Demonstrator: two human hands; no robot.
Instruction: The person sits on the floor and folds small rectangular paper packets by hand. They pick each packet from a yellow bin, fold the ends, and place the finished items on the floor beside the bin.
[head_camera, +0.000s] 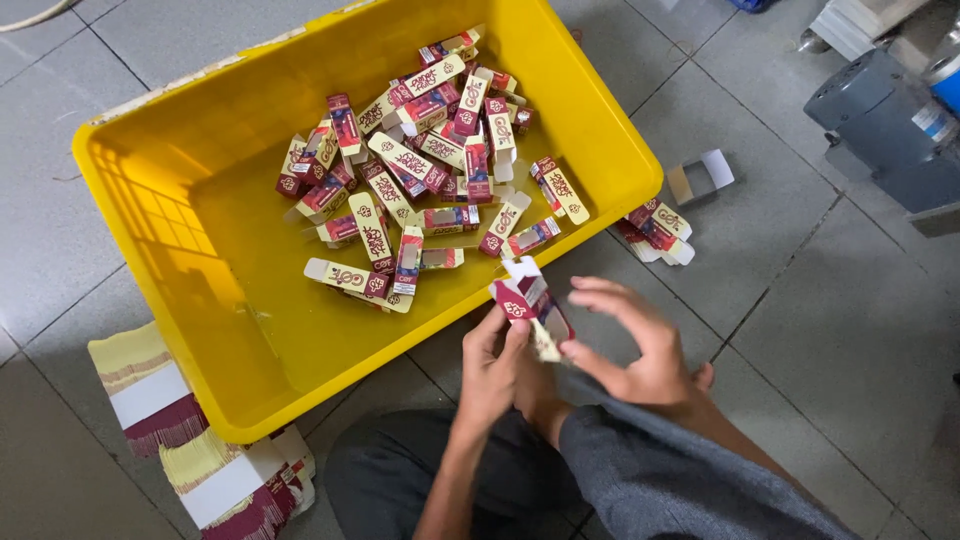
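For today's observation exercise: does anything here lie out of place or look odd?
Yes. A few folded cartons lie on the floor tiles just outside the yellow tub, while the rest are piled inside. An open grey and white carton sits apart nearby.

Grey tiled floor bears a yellow tub, flat carton stacks and loose cartons
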